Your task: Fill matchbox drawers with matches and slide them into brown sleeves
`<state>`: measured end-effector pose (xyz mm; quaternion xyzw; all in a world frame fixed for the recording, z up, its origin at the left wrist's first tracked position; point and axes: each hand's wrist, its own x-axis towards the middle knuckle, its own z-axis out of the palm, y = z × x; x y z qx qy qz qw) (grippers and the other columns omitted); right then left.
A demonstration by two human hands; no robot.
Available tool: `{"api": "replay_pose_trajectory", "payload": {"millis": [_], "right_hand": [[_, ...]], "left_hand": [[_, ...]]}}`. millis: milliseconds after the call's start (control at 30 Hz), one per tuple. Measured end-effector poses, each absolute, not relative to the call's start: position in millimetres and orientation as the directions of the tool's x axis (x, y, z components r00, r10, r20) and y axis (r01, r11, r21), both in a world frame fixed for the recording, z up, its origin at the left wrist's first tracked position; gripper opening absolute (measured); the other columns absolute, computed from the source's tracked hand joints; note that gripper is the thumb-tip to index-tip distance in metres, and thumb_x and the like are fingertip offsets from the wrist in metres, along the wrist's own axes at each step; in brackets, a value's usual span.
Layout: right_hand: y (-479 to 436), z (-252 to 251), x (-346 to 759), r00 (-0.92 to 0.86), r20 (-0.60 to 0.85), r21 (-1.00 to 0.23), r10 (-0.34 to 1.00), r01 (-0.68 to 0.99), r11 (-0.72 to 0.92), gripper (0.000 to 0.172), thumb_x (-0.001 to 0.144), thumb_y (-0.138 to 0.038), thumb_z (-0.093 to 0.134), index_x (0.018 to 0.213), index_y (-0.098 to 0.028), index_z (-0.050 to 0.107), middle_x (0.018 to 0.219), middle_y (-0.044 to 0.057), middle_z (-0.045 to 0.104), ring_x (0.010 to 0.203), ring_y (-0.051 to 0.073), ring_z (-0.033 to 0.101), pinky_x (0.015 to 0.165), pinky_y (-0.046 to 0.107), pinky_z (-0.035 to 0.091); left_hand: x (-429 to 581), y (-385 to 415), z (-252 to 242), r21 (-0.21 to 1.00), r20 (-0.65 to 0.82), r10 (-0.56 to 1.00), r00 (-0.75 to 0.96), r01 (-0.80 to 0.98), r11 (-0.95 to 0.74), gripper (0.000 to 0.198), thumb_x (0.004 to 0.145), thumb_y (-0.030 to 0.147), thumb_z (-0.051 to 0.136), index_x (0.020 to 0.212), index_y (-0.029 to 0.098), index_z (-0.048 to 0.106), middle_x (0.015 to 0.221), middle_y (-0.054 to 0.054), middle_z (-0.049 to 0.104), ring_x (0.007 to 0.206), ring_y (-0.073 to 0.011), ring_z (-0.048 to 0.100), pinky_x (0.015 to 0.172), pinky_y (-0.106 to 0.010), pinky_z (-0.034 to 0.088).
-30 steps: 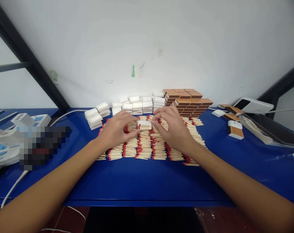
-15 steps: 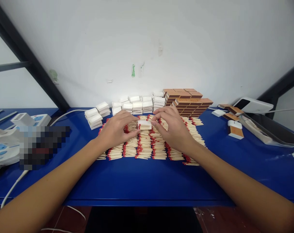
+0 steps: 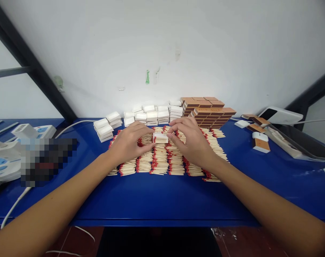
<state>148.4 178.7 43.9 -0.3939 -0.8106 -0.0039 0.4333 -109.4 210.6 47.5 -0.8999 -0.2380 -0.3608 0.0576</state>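
Observation:
A small white matchbox tray (image 3: 160, 137) sits between my two hands, just above rows of red-tipped matches (image 3: 162, 160) laid out on the blue table (image 3: 165, 203). My left hand (image 3: 129, 142) pinches the tray's left end with thumb and fingers. On the tray's right end my right hand (image 3: 190, 141) does the same. Both hands rest over the match rows.
Stacks of white inner trays (image 3: 151, 116) and brown matchbox sleeves (image 3: 209, 111) stand along the wall behind the matches. More white trays (image 3: 105, 129) lie at the left. A power strip (image 3: 31, 132) and cables sit far left; loose boxes (image 3: 259, 142) and a white device (image 3: 281, 116) far right.

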Motion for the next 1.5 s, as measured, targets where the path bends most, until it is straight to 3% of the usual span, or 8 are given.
{"api": "replay_pose_trajectory", "payload": {"millis": [333,1500], "right_hand": [[178,45,147,-0.313,0.701,-0.355,0.64,0.626,0.694,0.009,0.104,-0.025,0.062,0.097,-0.026,0.066,0.116,0.011,0.071,0.121,0.032,0.06,0.108,0.057,0.046],[175,42,146,-0.427,0.652,-0.323,0.626,0.591,0.739,0.007,0.102,-0.02,0.065,0.099,-0.026,0.065,0.122,0.011,0.069,0.124,0.031,0.058,0.105,0.056,0.05]], "left_hand": [[-107,207,50,0.088,0.665,0.4,0.63,0.466,-0.881,0.027,0.099,0.038,0.074,0.118,0.019,0.073,0.102,-0.009,0.077,0.098,-0.0261,0.07,0.09,-0.046,0.06],[-101,200,48,0.138,0.62,0.402,0.674,0.411,-0.901,0.026,0.097,0.037,0.075,0.116,0.019,0.074,0.102,-0.008,0.079,0.1,-0.0265,0.071,0.089,-0.045,0.06]]}}
